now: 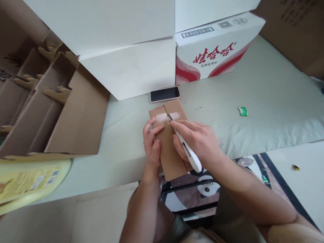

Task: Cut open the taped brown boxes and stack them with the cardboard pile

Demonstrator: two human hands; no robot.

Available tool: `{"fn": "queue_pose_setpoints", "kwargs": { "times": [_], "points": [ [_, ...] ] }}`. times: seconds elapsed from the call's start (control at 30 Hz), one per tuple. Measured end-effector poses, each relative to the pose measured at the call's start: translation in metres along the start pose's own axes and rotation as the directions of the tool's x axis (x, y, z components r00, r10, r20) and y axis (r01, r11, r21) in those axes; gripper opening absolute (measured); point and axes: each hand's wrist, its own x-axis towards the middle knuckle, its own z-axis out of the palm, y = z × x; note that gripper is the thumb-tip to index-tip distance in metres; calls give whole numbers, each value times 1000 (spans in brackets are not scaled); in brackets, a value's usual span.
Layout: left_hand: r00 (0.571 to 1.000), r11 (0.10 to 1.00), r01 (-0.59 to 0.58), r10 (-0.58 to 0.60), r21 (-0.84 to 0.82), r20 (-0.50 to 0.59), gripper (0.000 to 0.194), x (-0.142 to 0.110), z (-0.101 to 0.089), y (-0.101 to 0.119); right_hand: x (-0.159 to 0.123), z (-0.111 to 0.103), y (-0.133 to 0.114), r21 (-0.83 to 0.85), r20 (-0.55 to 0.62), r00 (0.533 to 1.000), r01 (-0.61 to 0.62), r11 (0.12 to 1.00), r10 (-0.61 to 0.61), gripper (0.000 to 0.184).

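Pale green cloth [124, 135] could wrinkle, shifting the load. Brown rectangular cardboard box [167, 148] at its front edge, near end apparently overhanging, may tip if pressed. Right hand [199, 138] wrapped round white plastic cutter [193, 161]; left hand [151, 138] pinching box's left side, fingers in reach if cutter skids. Thin metal blade [169, 117] at whitish tape strip, too deep nicks anything inside

A black-screened phone with a pale edge [165, 94] lies beside white cardboard boxes [131, 67]. A small green-and-white wrapper [243, 111] sits to the right.
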Motion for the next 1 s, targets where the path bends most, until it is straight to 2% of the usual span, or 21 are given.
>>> {"fn": "queue_pose_setpoints", "kwargs": {
  "times": [0.33,0.47,0.53,0.63,0.73,0.83,0.87,0.93,1.0],
  "points": [
    [1000,1000,10,-10,-6,0,49,0,-3,2,10,-4,-6,-66,218,976,-14,998,28,29],
    [1000,999,6,-6,46,10,53,2,-5,-2,6,-6,-4,-13,198,980,-7,1000,9,25],
    [1000,999,4,-4,43,0,51,2,-5,-5,0,-6,0,62,148,989,22,998,-31,25],
    [1000,1000,-2,2,15,-24,49,2,-3,-8,-9,-8,11,276,-43,997,75,958,-66,27],
    [999,1000,3,-4,-13,-48,52,3,-3,-10,-17,-14,18,510,-260,963,197,837,-68,25],
    [997,999,1,-4,-32,-83,50,3,-7,-10,-22,-19,19,615,-426,905,291,733,-2,25],
    [995,999,3,-7,-38,-97,49,4,-9,-11,-23,-17,21,613,-472,880,291,734,45,25],
    [992,997,31,-39,-66,-120,48,5,-15,-15,-21,-7,31,555,-521,844,221,802,127,22],
    [981,986,99,-119,-134,-153,44,7,-22,-21,-18,12,51,443,-444,881,58,895,162,16]
  ]
}}
